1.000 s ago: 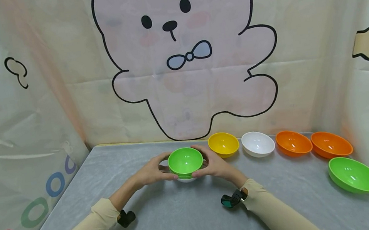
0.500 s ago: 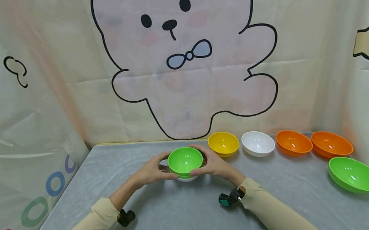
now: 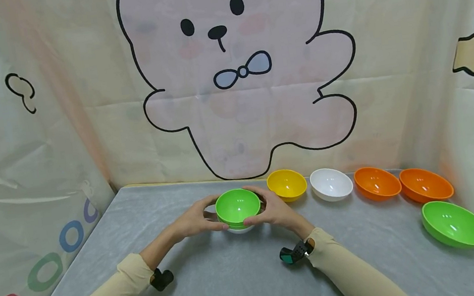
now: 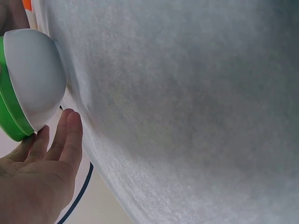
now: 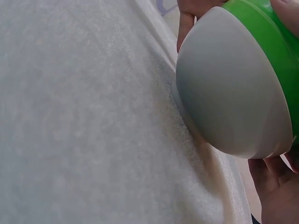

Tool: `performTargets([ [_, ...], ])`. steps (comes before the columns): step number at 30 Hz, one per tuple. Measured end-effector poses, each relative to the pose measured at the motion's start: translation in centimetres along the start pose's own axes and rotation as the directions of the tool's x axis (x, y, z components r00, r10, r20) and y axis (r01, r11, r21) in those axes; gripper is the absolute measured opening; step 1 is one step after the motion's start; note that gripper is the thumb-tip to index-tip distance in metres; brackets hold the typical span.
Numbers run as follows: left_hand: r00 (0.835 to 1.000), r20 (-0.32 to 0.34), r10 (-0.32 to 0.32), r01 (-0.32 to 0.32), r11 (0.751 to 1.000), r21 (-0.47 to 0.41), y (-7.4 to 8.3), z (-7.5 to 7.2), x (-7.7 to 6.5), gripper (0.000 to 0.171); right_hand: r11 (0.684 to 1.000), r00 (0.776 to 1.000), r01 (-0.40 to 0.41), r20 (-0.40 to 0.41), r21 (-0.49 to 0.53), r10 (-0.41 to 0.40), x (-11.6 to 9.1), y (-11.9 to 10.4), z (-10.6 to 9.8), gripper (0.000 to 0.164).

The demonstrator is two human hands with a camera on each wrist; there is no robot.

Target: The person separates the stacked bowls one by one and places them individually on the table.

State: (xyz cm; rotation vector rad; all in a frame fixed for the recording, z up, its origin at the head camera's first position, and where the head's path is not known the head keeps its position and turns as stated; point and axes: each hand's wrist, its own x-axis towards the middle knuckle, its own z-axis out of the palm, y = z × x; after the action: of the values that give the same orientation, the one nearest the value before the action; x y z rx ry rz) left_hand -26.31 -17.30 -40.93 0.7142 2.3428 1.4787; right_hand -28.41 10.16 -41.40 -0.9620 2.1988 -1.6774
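Observation:
A bright green bowl sits nested in a white bowl at the middle of the table, with a second green rim line showing just under its lip. Only a sliver of the white bowl shows in the head view; its rounded side fills much of the stack in both wrist views. My left hand grips the stack from the left, thumb in front and fingers behind. From the right, my right hand holds it the same way. In the right wrist view the white base is close to the cloth.
A row of bowls runs along the back right: yellow, white, orange and another orange. A larger green bowl stands nearer, by the right edge. Grey cloth covers the table, before a printed curtain.
My right wrist has shifted slightly to the left, and the right thumb has slid a little along the green bowl. The stack and my left hand stay in place.

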Motion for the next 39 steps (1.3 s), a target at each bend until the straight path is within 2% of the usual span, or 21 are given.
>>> performTargets([
  [4, 1.000, 0.002, -0.005, 0.005, 1.000, 0.001, 0.1, 0.0, 0.0, 0.081, 1.000, 1.000, 0.009, -0.008, -0.003, -0.009, 0.5, 1.9, -0.1, 0.087],
  [8, 1.000, 0.002, -0.006, 0.006, 1.000, -0.001, 0.2, 0.0, -0.1, 0.082, 1.000, 0.999, 0.029, -0.014, 0.006, -0.029, 0.5, 2.4, 0.0, 0.086],
  [26, 1.000, -0.002, -0.017, 0.017, 1.000, -0.024, 0.1, 0.1, 0.0, 0.083, 0.993, 0.995, 0.093, -0.044, 0.074, -0.090, 0.5, 1.2, -0.5, 0.081],
  [33, 1.000, -0.002, -0.018, 0.018, 1.000, -0.022, 0.1, 0.1, 0.1, 0.085, 0.991, 0.993, 0.100, -0.065, 0.093, -0.095, 0.6, 1.0, -1.0, 0.089],
  [39, 1.000, -0.002, -0.022, 0.022, 1.000, -0.022, 0.1, 0.0, 0.0, 0.087, 0.981, 0.987, 0.147, -0.090, 0.129, -0.137, 0.5, 0.7, -1.3, 0.089],
])
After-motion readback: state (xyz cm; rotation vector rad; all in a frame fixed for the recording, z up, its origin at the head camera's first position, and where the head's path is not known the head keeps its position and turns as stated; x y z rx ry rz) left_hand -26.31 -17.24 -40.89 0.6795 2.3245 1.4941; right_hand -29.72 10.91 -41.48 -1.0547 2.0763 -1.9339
